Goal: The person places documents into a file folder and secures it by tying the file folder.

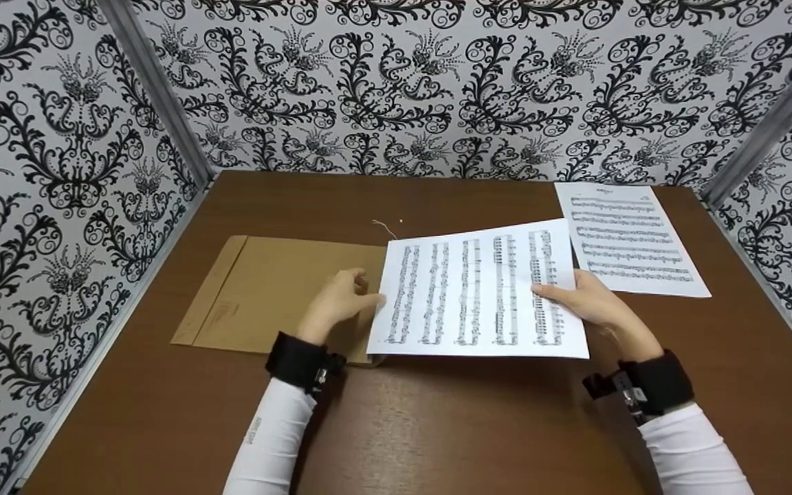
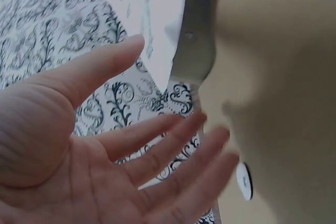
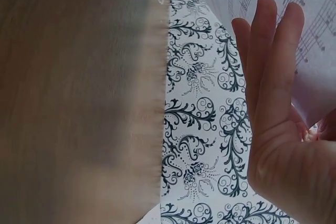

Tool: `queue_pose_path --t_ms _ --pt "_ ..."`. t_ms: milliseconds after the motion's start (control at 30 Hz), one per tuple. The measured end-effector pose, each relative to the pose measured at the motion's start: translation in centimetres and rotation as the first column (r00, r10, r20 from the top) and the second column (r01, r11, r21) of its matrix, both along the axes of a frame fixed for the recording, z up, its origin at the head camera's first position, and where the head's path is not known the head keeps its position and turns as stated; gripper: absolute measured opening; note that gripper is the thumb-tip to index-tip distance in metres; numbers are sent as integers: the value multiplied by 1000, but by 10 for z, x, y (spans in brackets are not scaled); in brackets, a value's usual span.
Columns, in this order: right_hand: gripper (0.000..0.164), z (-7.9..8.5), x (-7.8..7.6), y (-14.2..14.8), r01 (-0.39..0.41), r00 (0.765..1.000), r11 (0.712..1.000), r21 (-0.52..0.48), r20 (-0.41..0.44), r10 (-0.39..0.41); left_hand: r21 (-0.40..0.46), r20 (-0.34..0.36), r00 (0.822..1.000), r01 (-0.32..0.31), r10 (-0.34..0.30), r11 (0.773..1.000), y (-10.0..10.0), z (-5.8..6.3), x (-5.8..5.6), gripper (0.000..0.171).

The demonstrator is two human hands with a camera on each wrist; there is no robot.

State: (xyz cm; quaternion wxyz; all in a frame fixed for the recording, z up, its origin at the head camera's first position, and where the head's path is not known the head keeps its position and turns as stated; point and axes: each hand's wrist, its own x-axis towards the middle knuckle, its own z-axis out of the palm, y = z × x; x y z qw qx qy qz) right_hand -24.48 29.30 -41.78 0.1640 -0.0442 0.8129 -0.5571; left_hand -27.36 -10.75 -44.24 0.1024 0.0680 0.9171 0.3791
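1. A music sheet (image 1: 482,295) is held up over the middle of the brown tabletop (image 1: 471,419). It is turned sideways, so its five bands of notes run from the front edge side toward the back edge side.
2. The right hand (image 1: 592,299) pinches the right side of this sheet. Its thumb is on top, and the other fingers are underneath.
3. The left hand (image 1: 341,299) is by the sheet's left side, above the envelope. Its fingers are loose and a bit bent, and they grip nothing. The thumb points at the paper, but I cannot tell if it touches.
4. The big brown envelope (image 1: 293,289) lies flat, nearer the tabletop's left edge than its right edge. The held sheet hides its right end.
5. A round white button (image 2: 243,181) shows on the envelope in the left wrist view.
6. A thin white string (image 1: 388,228) pokes out past the envelope, toward the tabletop's back edge.
7. A second music sheet (image 1: 633,240) lies flat near the tabletop's back right corner. The held sheet's far right corner just covers a bit of its left side.
8. Both arms have white sleeves (image 1: 265,440) and black wrist straps (image 1: 296,361).
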Motion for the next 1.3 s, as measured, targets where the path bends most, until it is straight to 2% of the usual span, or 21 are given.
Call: queue_pose_path --t_ms 67,167,300,433,667,1000,1133,1300 --pt "53 1 -2 -1 -1 1000 1000 11 4 1 -84 -9 1000 -11 10 996 6 -3 1 79" --pt "54 3 -3 -1 -7 1000 1000 28 0 7 -208 -35 999 -27 20 978 13 -7 3 87" --pt "55 5 -4 -1 -10 1000 998 61 -11 11 -307 -78 997 -42 19 951 19 -11 7 88" --pt "55 5 -3 -2 -8 1000 997 74 -10 8 -368 -124 992 -45 -1 929 23 -14 10 88" --pt "56 6 -5 -3 -10 1000 995 95 4 9 -420 -128 992 -31 -25 907 26 -16 11 99" --pt "52 3 -13 -1 -97 995 988 122 -17 100 -428 -105 994 -20 -28 904 24 -15 13 100" --pt "52 3 -13 0 -86 996 990 114 2 87 -429 -120 993 -29 -25 903 25 -17 13 98" --pt "52 3 -14 -1 -77 997 993 92 22 75 -453 -136 990 -44 -20 891 27 -20 12 98"
